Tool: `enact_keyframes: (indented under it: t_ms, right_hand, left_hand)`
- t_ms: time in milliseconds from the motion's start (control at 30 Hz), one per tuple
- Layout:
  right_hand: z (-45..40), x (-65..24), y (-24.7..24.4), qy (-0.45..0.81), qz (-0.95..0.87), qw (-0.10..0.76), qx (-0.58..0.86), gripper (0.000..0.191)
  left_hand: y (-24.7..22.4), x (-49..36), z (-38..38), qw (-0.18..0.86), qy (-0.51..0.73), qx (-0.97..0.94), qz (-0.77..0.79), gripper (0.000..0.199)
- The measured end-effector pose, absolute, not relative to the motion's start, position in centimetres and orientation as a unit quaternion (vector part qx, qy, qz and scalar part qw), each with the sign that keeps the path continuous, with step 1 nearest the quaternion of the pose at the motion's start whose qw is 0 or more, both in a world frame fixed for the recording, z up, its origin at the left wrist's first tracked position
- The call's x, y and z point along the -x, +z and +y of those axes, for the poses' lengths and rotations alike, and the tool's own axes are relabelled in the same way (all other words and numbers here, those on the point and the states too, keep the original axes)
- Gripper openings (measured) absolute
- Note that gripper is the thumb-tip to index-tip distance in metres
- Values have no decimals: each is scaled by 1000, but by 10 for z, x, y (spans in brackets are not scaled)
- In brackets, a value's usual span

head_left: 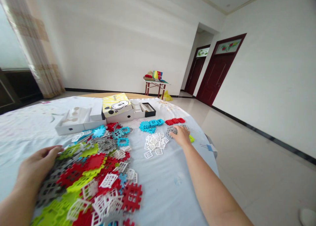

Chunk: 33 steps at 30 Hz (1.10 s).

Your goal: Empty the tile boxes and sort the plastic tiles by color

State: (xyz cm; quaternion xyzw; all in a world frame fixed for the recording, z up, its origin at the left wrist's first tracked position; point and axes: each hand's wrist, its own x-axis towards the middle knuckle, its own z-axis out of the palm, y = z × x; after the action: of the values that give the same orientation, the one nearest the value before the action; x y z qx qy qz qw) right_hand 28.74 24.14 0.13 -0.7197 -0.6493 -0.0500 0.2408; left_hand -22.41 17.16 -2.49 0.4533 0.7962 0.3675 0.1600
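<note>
At the left edge of a mixed heap of plastic interlocking building pieces (95, 161), my left hand (40, 166) has its thumb and fingers closed together. Its fingertips touch a lime green piece (70, 151); what they hold, if anything, is hidden. Across the table, my right hand (182, 135) is on a small group of grey interlocking pieces (172, 131), thumb and fingers closing around one of them. A few lime green pieces (191, 139) show just right of it. Nearby lie sorted white window-like pieces (156, 142), blue pieces (150, 124) and red pieces (174, 121).
Behind the heap stand an open white box (70, 129), a yellow cartoon box (117, 105) and a black-rimmed tray (149, 110). A pale blue cloth (168, 193) covers the round table. Farther off, a small side table (155, 82) stands by the wall.
</note>
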Motion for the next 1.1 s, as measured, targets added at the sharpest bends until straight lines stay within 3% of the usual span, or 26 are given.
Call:
enact_keyframes:
  t_ms: [100, 367, 567, 700, 867, 1100]
  right_hand:
    - [243, -288, -1, -64, -642, 245, 724, 43]
    - [237, -292, 0, -56, -661, 236, 710, 27]
    - [237, -292, -9, -56, -677, 205, 705, 25]
    - [236, -286, -6, -75, -684, 234, 687, 25]
    - [227, -242, 8, -43, -767, 289, 572, 22]
    - [217, -141, 4, 77, -857, 268, 433, 20]
  left_hand:
    - [-23, 219, 171, 101, 370, -412, 826, 55]
    - [-15, 211, 166, 100, 393, -427, 808, 46]
    - [-11, 210, 167, 104, 379, -410, 823, 45]
    - [-5, 206, 165, 110, 369, -405, 830, 44]
    - [-10, 210, 166, 108, 375, -414, 822, 43]
    - [-10, 211, 166, 114, 379, -414, 820, 43]
